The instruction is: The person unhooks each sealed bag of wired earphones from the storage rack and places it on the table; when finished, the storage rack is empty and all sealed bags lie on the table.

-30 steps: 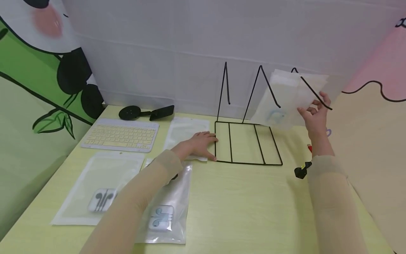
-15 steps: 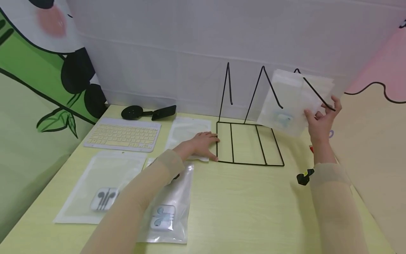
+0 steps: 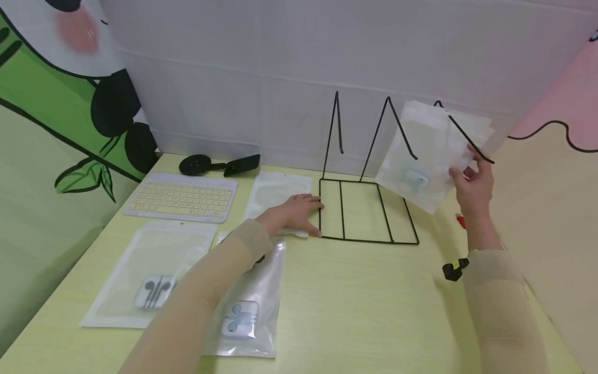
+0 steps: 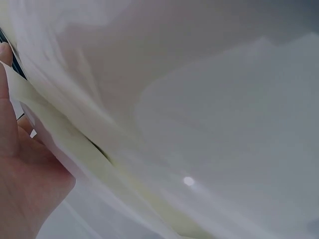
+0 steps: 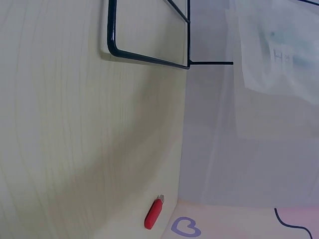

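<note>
- Left arm [image 3: 201, 296] slants up from the bottom edge, left of centre.
- Left hand [image 3: 294, 214] mid-frame, back up, thumb apart from the fingers [image 3: 314, 199].
- Right arm [image 3: 504, 311] upright, lower right.
- Right hand [image 3: 474, 195] above it, fingers bent.

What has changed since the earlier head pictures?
In the head view, the right hand has shifted lower and slightly right. The bags at the right hook now reach lower. Whether they were gripped or let go isn't clear. The left hand stayed at the left edge of the rack; rack and keyboard stayed put.
</note>
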{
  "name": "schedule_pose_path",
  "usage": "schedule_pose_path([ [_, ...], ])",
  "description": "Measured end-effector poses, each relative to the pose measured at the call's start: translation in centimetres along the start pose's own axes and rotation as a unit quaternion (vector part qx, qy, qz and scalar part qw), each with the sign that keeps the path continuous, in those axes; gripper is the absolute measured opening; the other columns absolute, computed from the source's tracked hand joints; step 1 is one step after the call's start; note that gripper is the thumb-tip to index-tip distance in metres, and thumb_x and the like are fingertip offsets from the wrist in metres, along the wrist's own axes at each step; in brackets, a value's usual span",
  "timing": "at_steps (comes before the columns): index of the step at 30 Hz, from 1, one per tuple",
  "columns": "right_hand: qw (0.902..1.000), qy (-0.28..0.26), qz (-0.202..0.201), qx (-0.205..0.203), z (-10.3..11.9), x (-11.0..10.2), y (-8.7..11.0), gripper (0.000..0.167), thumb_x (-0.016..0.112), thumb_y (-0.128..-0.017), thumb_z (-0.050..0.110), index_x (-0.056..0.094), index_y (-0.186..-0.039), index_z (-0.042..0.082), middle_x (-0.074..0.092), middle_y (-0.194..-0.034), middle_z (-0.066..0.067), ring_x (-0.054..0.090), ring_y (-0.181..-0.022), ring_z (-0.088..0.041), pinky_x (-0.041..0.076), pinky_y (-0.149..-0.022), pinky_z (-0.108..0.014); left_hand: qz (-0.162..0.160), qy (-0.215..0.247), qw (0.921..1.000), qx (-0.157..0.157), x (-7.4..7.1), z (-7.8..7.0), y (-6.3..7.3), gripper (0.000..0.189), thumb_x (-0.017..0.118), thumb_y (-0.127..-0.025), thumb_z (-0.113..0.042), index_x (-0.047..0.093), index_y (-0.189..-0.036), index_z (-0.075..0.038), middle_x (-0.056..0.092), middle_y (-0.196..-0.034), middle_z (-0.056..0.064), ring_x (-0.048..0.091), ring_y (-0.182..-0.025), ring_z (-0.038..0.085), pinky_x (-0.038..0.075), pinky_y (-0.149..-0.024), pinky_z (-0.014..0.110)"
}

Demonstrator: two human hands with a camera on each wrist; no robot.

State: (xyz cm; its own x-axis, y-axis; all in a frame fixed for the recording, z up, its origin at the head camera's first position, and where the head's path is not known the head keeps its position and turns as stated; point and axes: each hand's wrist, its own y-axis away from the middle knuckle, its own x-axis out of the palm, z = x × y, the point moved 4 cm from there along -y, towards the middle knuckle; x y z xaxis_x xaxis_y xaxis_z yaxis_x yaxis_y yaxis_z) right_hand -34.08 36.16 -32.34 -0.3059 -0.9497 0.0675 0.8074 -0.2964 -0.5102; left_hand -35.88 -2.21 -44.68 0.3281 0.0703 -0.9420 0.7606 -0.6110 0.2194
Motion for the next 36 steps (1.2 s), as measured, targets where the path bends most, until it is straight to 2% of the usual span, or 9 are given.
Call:
schedule_pose_path([
  [5,0.9997,-0.012,-0.004,0.02,0.0,-0.5,0.1,0.059,0.067,-0.079,-0.011,0.056,-0.131,0.014,0.043,-0.134,-0.003,0.063,-0.09,-0.011,0.053,-0.069,-0.012,0.002,-0.001,1.0,0.0,-0.1,-0.1,0.0,0.091,0.063,-0.074,-0.069,0.032,-0.148,-0.025,0.018,-0.157,0.001,0.011,-0.145,0.026,0.008,-0.117,0.047],
  [8,0.9993,-0.028,-0.006,0.023,0.3,-0.6,0.3,0.057,0.069,-0.078,-0.01,0.059,-0.129,0.012,0.044,-0.131,-0.004,0.064,-0.089,-0.01,0.053,-0.069,-0.013,0.003,-0.001,1.0,0.001,-0.1,-0.1,0.1,0.091,0.063,-0.074,-0.069,0.032,-0.147,-0.025,0.019,-0.157,0.001,0.011,-0.145,0.026,0.008,-0.117,0.047],
  [12,0.9983,-0.058,-0.005,0.003,0.8,-0.6,0.6,0.053,0.067,-0.077,-0.014,0.061,-0.126,0.007,0.048,-0.123,-0.006,0.066,-0.086,-0.011,0.054,-0.068,-0.015,0.001,-0.003,1.0,0.002,-0.1,-0.1,0.1,0.091,0.063,-0.074,-0.069,0.032,-0.147,-0.025,0.019,-0.157,0.001,0.011,-0.145,0.026,0.008,-0.117,0.047],
  [17,0.9963,-0.081,0.004,-0.027,1.3,-0.7,1.0,0.052,0.063,-0.076,-0.02,0.061,-0.124,0.001,0.052,-0.12,-0.008,0.067,-0.082,-0.013,0.054,-0.067,-0.016,0.0,-0.002,1.0,0.003,-0.2,-0.1,0.1,0.091,0.063,-0.074,-0.069,0.033,-0.147,-0.025,0.02,-0.157,0.001,0.011,-0.145,0.027,0.009,-0.117,0.047],
  [26,0.9902,-0.137,0.018,-0.018,1.8,-1.5,1.8,0.054,0.06,-0.075,-0.025,0.056,-0.125,-0.007,0.051,-0.116,-0.01,0.067,-0.081,-0.018,0.055,-0.068,-0.018,0.001,-0.007,1.0,0.001,-0.3,-0.3,0.1,0.09,0.064,-0.074,-0.068,0.034,-0.147,-0.024,0.02,-0.157,0.001,0.009,-0.146,0.025,0.007,-0.117,0.045],
  [36,0.9835,-0.171,0.04,-0.042,3.5,-2.3,3.1,0.051,0.056,-0.075,-0.029,0.055,-0.123,-0.013,0.051,-0.124,-0.011,0.067,-0.082,-0.021,0.056,-0.072,-0.02,0.002,-0.013,0.9998,0.013,-0.2,-0.3,-0.1,0.09,0.065,-0.074,-0.067,0.036,-0.146,-0.021,0.021,-0.156,0.003,0.01,-0.146,0.021,0.009,-0.118,0.04],
])
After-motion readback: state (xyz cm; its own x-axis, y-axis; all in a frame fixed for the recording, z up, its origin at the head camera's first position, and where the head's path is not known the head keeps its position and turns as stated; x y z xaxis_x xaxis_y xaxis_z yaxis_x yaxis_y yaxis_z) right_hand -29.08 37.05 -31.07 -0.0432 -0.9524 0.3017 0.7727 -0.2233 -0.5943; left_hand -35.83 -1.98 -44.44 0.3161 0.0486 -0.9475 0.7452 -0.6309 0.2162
